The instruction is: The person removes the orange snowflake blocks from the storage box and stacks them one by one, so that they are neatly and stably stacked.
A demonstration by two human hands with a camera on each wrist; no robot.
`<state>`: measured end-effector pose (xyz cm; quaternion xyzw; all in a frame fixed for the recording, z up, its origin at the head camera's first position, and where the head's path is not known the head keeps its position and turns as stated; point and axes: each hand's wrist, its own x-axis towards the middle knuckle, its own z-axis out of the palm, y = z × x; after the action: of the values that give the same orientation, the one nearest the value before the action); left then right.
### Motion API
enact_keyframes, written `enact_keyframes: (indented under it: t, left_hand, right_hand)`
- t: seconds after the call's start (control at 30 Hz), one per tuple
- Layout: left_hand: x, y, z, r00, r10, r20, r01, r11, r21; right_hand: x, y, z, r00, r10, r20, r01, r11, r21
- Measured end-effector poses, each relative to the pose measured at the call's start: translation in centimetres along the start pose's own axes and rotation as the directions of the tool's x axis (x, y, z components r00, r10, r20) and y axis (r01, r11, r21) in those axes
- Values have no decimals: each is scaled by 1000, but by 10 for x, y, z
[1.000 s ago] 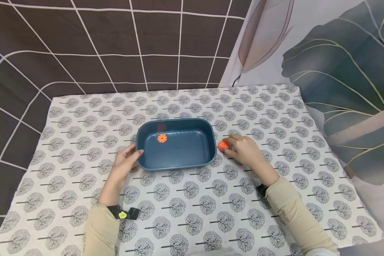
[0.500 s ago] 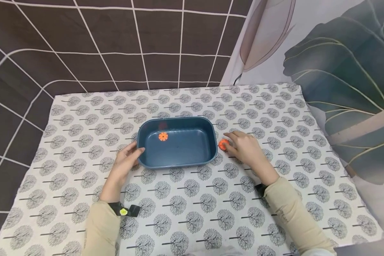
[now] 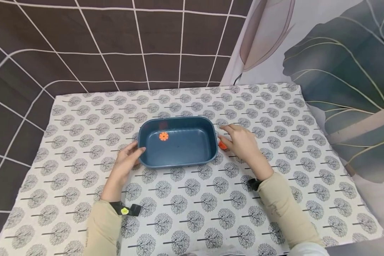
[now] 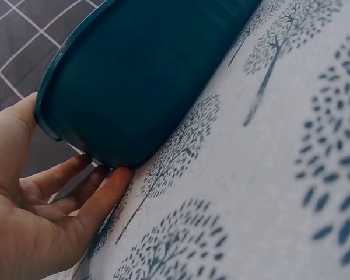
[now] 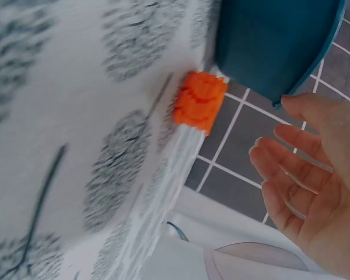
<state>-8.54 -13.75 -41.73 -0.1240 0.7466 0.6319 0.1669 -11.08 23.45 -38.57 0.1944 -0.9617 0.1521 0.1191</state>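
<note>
A blue rectangular plastic basin stands on the patterned cloth. One orange notched disc lies flat inside it, toward the back left. My left hand holds the basin's left end, thumb over the rim and fingertips against the lower outer wall. My right hand is beside the basin's right end, thumb tip right at the rim and fingers loosely bent, apart from the wall in the right wrist view. Below that hand, a short stack of orange notched discs sits on the cloth, partly hidden by it in the head view.
A white cloth printed with grey trees covers the table. Behind it hangs a dark curtain with white grid lines. A leaf-patterned curtain hangs at the right.
My right hand has let go of the orange disc stack, which stays on the cloth, and has moved up to the basin's right rim. The left hand keeps its place.
</note>
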Motion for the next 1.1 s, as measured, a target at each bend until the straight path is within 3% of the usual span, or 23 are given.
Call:
enact_keyframes:
  t: [0.47,0.73,1.1]
  left_hand:
    - [0,-3,-2,1000,9,4,-9,1000,-7]
    - [3,0,0,1000,4,-8,-4,1000,-15]
    - [5,-2,-2,1000,22,2,-22,999,-42]
  right_hand:
    - [33,-43,2,998,-27,-53,31,996,86]
    - [55,-73,15,1000,8,23,-11,993,120]
    - [70,-105,38,988,64,141,-89,979,181]
